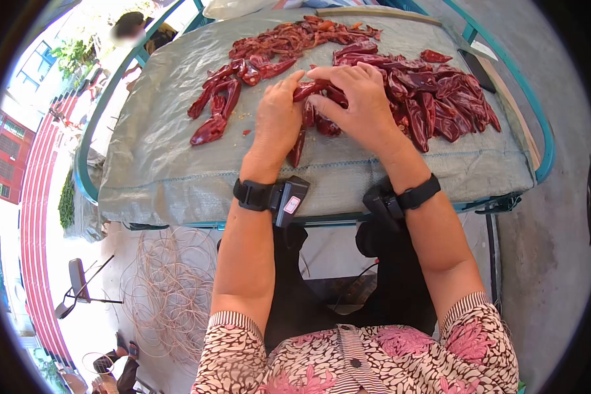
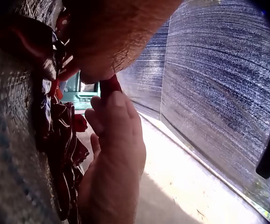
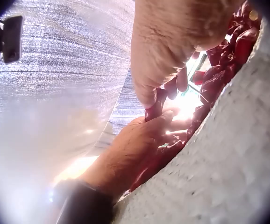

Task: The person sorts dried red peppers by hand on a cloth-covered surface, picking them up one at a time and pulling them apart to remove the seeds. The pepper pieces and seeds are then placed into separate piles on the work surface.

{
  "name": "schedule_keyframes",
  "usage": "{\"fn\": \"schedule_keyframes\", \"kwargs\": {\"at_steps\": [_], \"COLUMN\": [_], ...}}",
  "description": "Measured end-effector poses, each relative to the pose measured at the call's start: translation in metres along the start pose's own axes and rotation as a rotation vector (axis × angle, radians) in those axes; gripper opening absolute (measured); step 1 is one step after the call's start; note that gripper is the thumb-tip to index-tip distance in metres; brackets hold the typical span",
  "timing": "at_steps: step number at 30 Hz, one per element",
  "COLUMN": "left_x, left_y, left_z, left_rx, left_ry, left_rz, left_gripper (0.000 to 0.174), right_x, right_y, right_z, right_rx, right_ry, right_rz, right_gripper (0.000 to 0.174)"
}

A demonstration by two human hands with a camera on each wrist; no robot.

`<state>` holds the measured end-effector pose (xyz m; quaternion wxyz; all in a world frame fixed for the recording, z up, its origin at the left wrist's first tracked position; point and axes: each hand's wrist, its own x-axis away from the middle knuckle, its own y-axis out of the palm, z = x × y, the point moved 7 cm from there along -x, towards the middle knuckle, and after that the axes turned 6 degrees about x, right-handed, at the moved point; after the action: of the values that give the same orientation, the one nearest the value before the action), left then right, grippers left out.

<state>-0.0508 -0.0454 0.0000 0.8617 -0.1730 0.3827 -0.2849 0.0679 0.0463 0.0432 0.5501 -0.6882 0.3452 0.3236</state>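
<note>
A dried red chili pepper point(image 1: 310, 89) is held between my two hands, above the grey woven sheet. My left hand point(image 1: 279, 113) grips one end of it, thumb and fingers pointing away from me. At the other end, my right hand point(image 1: 361, 98) pinches it between thumb and fingers. The right wrist view shows the pepper point(image 3: 155, 107) bridging both sets of fingertips, and the left wrist view shows only a short dark red piece point(image 2: 110, 86) between them. Several loose peppers lie just under the hands, including one point(image 1: 297, 150) pointing toward me.
Whole peppers point(image 1: 433, 98) are heaped on the right, with a few peppers point(image 1: 211, 129) on the left. Behind lies a pile of torn red pieces point(image 1: 295, 38). A blue-green metal rail point(image 1: 88, 141) surrounds the woven sheet point(image 1: 171, 144). A dark flat object point(image 1: 477, 71) lies at the right edge.
</note>
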Motion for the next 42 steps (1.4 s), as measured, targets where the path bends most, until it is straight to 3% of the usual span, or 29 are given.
{"fn": "schedule_keyframes", "kwargs": {"at_steps": [5,11,14,17,23,29,32,35,42], "left_x": [-0.001,0.003,0.01,0.013,0.011,0.015,0.016,0.015,0.018], "left_y": [0.0,-0.03,-0.041,-0.04,-0.038,-0.059,-0.062,-0.057,-0.067], "left_z": [-0.001,-0.012,-0.023,-0.033,-0.033,-0.039,-0.04,-0.053,-0.05], "left_rx": [-0.078,-0.462,-0.609,-0.706,-0.612,-0.72,-0.665,-0.671,-0.743], "left_ry": [0.061,-0.168,-0.275,-0.399,-0.394,-0.458,-0.528,-0.617,-0.689], "left_rz": [0.017,0.225,0.288,0.202,0.106,0.369,0.363,0.212,0.202], "left_gripper": [0.035,0.029,0.032,0.031,0.032,0.041,0.047,0.055,0.056], "right_x": [0.001,0.002,0.008,0.008,0.009,0.01,0.01,0.01,0.01], "right_y": [-0.003,-0.018,-0.009,-0.005,-0.004,-0.003,-0.002,0.0,0.002], "right_z": [0.011,0.035,0.043,0.037,0.039,0.043,0.042,0.042,0.043], "right_rx": [0.034,0.147,0.207,0.303,0.292,0.269,0.231,0.185,0.167], "right_ry": [0.071,0.234,0.268,0.233,0.263,0.283,0.292,0.305,0.294], "right_rz": [0.016,0.157,0.065,0.0,0.016,0.0,-0.037,-0.056,-0.075], "right_gripper": [0.026,0.025,0.026,0.027,0.028,0.031,0.031,0.031,0.031]}}
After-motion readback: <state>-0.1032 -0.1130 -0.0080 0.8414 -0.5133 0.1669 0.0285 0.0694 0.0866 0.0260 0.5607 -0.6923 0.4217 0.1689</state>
